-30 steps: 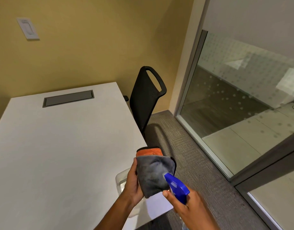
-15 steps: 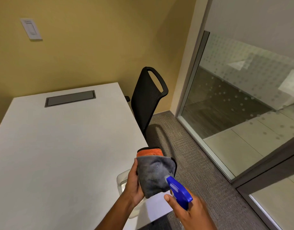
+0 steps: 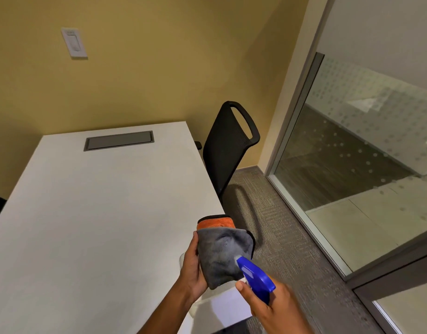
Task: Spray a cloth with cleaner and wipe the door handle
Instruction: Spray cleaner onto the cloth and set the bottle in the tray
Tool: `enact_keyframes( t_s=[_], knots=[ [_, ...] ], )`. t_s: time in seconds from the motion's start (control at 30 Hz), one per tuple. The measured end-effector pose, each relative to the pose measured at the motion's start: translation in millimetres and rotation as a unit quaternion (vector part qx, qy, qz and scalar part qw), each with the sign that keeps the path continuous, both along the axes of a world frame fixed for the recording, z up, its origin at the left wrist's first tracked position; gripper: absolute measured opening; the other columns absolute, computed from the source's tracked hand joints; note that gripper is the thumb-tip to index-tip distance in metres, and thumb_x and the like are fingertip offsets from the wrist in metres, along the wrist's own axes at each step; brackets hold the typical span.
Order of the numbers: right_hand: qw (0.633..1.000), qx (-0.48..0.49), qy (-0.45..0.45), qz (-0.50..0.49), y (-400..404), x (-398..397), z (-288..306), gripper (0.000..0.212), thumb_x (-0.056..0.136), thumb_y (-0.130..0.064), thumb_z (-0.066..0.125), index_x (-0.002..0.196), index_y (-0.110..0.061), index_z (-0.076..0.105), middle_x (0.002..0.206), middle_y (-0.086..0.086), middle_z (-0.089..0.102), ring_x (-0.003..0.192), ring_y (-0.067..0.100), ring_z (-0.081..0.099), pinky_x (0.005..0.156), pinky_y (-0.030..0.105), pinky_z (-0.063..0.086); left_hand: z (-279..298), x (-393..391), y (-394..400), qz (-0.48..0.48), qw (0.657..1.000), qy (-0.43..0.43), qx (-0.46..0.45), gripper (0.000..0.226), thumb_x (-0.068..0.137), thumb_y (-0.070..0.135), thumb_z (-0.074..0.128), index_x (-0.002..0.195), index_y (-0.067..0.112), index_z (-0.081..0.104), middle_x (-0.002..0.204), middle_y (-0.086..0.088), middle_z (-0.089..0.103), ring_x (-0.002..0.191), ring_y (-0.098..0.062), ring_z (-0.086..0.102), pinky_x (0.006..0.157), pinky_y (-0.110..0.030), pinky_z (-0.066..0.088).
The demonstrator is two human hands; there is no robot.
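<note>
Held up over the near corner of the white desk (image 3: 92, 213): a folded grey cloth (image 3: 223, 254) with an orange layer behind, pinched along its left edge by the left hand (image 3: 192, 268), fingers closed around the fold. Aimed at it from just beside, almost touching the lower right of the grey face: the blue nozzle of a spray bottle (image 3: 254, 278), gripped by the right hand (image 3: 275, 307), fingers wrapped shut on the neck, one finger forward at the trigger; bottle body out of view. Soft and light by the look of it, likely to sag and flop once wet, so best kept bunched in the palm rather than held by one hem. Bottle head likely hard plastic, possibly slick if damp, safest held at the neck. Behind the left hand, something clear and partly hidden on the desk, too obscured to identify. Beyond, a black mesh chair (image 3: 228, 150) tucked at the desk's right side, grey carpet (image 3: 287, 237), and a glass partition (image 3: 366, 145) with frosted dots. Door handle not in view; chair probably not in the way.
</note>
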State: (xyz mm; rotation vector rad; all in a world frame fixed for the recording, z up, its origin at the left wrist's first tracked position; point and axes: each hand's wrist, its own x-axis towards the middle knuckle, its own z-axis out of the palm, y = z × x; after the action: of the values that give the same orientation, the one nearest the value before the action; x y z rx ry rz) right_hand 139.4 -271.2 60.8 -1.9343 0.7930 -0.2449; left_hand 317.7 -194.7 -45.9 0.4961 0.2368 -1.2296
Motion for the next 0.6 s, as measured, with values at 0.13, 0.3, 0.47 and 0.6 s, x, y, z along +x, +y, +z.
enact_keyframes(
  t_s=[0.13, 0.3, 0.47, 0.6],
  knots=[
    [1.000, -0.010, 0.017, 0.014, 3, 1, -8, 0.070, 0.058, -0.078, 0.058, 0.085, -0.015, 0.071, 0.055, -0.001, 0.057, 0.053, 0.002, 0.054, 0.053, 0.013, 0.042, 9, 6, 6, 0.006, 1.000, -0.014, 0.003, 0.082, 0.075, 0.057, 0.069, 0.138, 0.010, 0.047, 0.105, -0.024, 0.073, 0.089, -0.039, 0.073, 0.073, -0.053, 0.062],
    [1.000, 0.010, 0.018, 0.009, 5, 1, -6, 0.057, 0.060, -0.074, 0.062, 0.091, -0.028, 0.071, 0.062, -0.001, 0.066, 0.057, 0.006, 0.060, 0.055, 0.018, 0.047, 3, 12, 12, 0.022, 0.999, -0.034, 0.015, 0.070, 0.083, 0.060, 0.056, 0.129, 0.008, 0.053, 0.107, -0.021, 0.074, 0.094, -0.038, 0.073, 0.077, -0.051, 0.061],
    [0.998, 0.033, -0.037, -0.032, -2, 4, 4, 0.046, 0.060, -0.072, 0.064, 0.083, -0.033, 0.070, 0.056, -0.001, 0.068, 0.051, 0.002, 0.063, 0.058, 0.015, 0.049, -1, 19, 22, 0.039, 0.999, 0.000, 0.000, 0.068, 0.092, 0.061, 0.036, 0.132, 0.010, 0.053, 0.125, -0.025, 0.066, 0.108, -0.043, 0.067, 0.090, -0.055, 0.056],
    [0.989, 0.069, -0.110, -0.069, -10, 16, 13, 0.043, 0.063, -0.064, 0.069, 0.096, -0.037, 0.073, 0.070, 0.006, 0.073, 0.064, 0.019, 0.066, 0.072, 0.039, 0.055, 0, 29, 32, 0.054, 0.998, 0.003, 0.010, 0.067, 0.092, 0.061, 0.042, 0.131, 0.008, 0.055, 0.128, -0.024, 0.064, 0.111, -0.044, 0.066, 0.092, -0.055, 0.055]
  ],
)
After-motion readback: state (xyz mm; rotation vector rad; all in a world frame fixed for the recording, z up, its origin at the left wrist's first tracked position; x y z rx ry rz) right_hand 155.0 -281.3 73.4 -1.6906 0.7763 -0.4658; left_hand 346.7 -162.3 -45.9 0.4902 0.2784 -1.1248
